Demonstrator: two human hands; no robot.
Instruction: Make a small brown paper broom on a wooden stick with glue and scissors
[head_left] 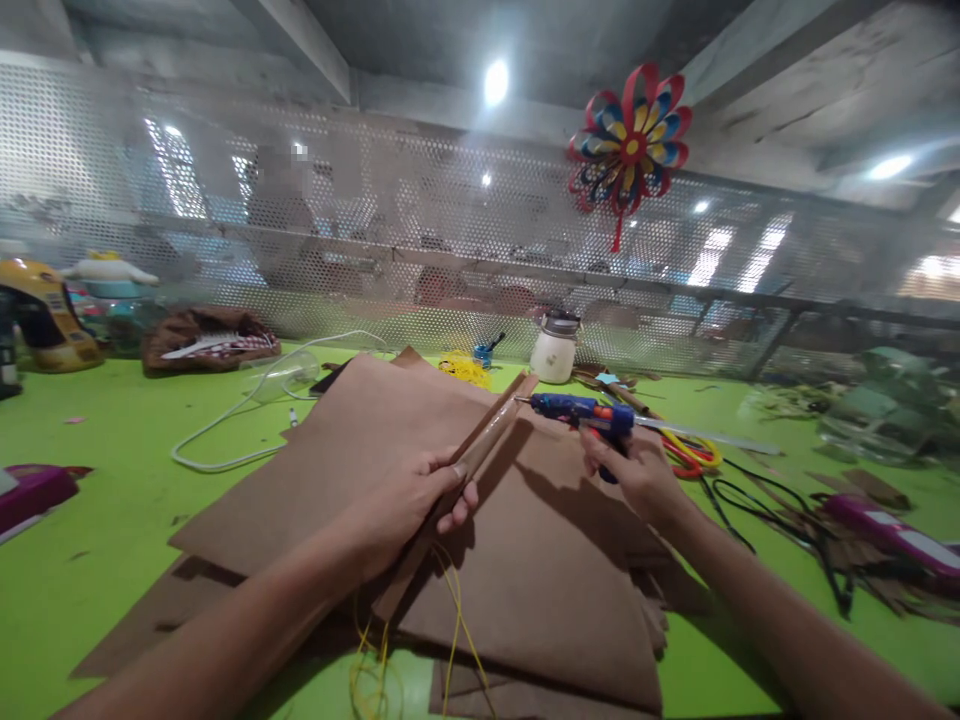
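Observation:
My left hand [427, 490] is closed around a long folded strip of brown paper [491, 432], held slanting up and away from me. A shiny line of glue runs along the strip's upper part. In my right hand [630, 470] is a blue glue gun [585, 411], its nozzle at the strip's far end; a clear glue stick [712, 435] juts out of its back. Large brown paper sheets [555, 590] lie stacked beneath both hands. Thin yellow string [459, 610] hangs below the strip toward the table's near edge.
The green table [112, 430] holds a white cable [217, 465], a brown pouch [210, 340], a white jar [553, 348], yellow string [465, 370], black cords [780, 500] and a purple tool [896, 535]. A perforated metal screen [360, 210] stands behind, with a paper flower [632, 147] hanging before it.

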